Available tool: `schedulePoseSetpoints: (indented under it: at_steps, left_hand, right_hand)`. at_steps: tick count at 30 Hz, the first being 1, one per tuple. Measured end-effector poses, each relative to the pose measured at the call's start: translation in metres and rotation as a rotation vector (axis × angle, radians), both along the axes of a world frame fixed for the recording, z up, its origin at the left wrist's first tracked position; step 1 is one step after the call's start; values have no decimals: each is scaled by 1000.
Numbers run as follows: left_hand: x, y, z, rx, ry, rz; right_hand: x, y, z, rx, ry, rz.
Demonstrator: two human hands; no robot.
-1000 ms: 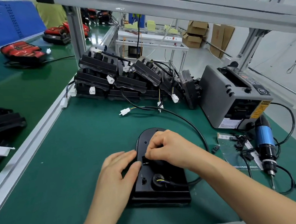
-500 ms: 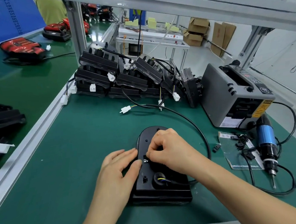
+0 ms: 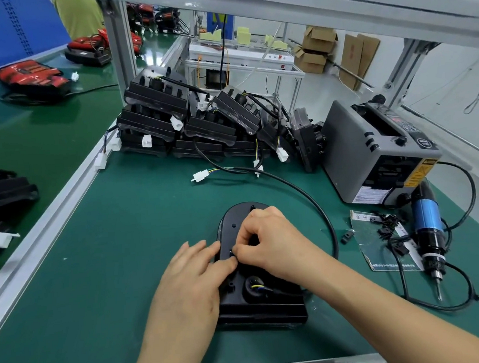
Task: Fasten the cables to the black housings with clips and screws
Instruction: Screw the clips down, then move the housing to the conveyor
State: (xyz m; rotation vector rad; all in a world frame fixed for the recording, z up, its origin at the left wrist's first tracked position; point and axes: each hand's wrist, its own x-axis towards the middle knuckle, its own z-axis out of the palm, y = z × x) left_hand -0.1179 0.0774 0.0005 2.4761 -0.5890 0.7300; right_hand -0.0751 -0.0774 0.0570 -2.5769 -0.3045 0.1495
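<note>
- Black plastic housing [image 3: 236, 227] lies flat on the green bench mat [image 3: 123, 246].
- Left hand [image 3: 189, 284], fingers straight, presses its left side.
- Right hand [image 3: 268, 244], fingers curled, pinches a small black part [image 3: 231, 253] on top.

A single wide-angle view, worn on the person's head, looks forward and down over the green tabletop [image 3: 96, 262] from its near edge. Both forearms enter from the bottom border, so the left hand [image 3: 188, 281], right hand [image 3: 271, 244] and black housing [image 3: 258, 307] lie close beneath the lens. The stacked housings [image 3: 177, 120] at the far edge sit in the upper half, under the overhead rail [image 3: 305, 3].
</note>
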Motion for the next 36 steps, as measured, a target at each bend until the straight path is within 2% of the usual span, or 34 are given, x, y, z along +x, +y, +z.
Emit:
schedulePoseSetpoints:
  at_steps: [5, 9, 15, 23, 28, 31, 33, 36]
  left_hand:
    - [2, 1, 2, 76, -40, 1]
    - [6, 5, 6, 83, -6, 18]
    - [7, 7, 2, 186, -51, 63]
    - [8, 9, 3, 280, -141, 67]
    - [12, 9, 6, 288, -144, 38]
    - [13, 10, 14, 266, -47, 24]
    - [14, 9, 21, 243, 20, 6]
    - [17, 9, 29, 217, 89, -56]
  right_hand:
    - [0, 1, 2, -57, -10, 12]
    - [0, -2, 0, -17, -14, -3]
    - [1, -9, 0, 11, -2, 10]
    - [-6, -25, -2, -44, -95, 21]
    - [-14, -38, 7, 56, -31, 18]
    - [-31, -54, 20, 187, 92, 89]
    - [-45, -60, 22, 188, 156, 166]
    - [-60, -63, 12, 164, 88, 177]
